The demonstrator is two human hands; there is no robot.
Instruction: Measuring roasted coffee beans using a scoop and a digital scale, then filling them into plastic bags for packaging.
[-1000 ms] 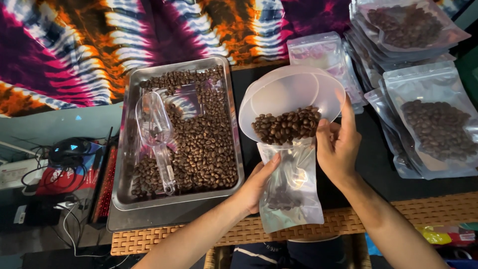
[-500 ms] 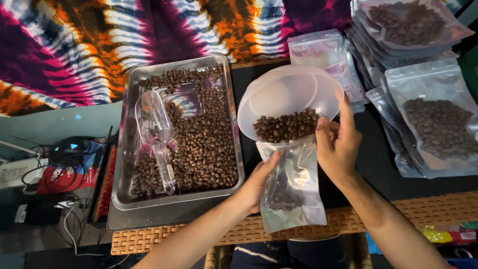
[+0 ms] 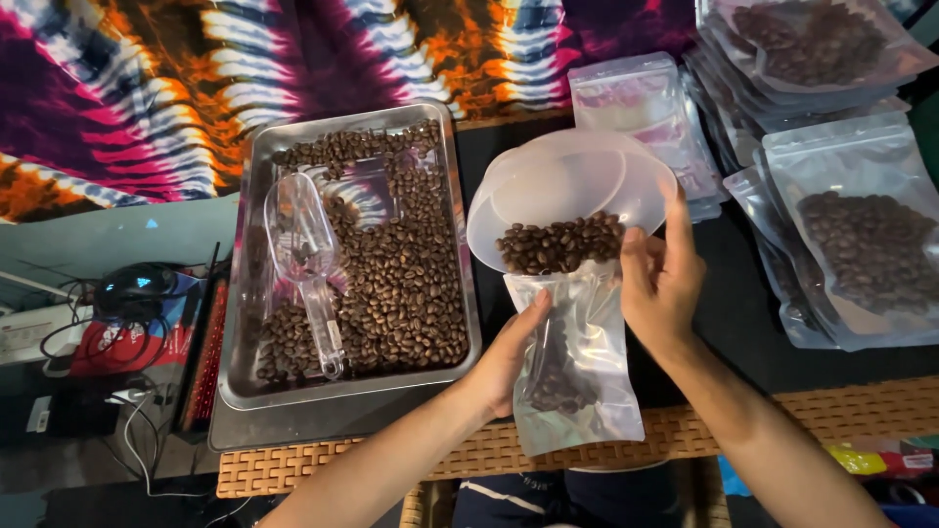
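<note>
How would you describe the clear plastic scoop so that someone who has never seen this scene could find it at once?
Start at the metal tray of coffee beans, left of the person's hands. The scoop lies on the beans along the tray's left side, handle toward the near edge. It is the only see-through tool in the tray, with no hand on it.

Centre: bare dark table strip (image 3: 729, 293) right of right hand (image 3: 660, 284), narrow, passable. Filled pouches (image 3: 861, 244) crowd the far right edge; empty pouch stack (image 3: 641, 103) blocks behind the tilted bowl (image 3: 567, 186). Left side taken by metal tray (image 3: 245, 293) of beans, scoop (image 3: 303, 254) lying in it. Left hand (image 3: 509, 357) and held pouch (image 3: 577, 381) fill the near centre. Wicker edge (image 3: 841, 416) near right stays open.
</note>
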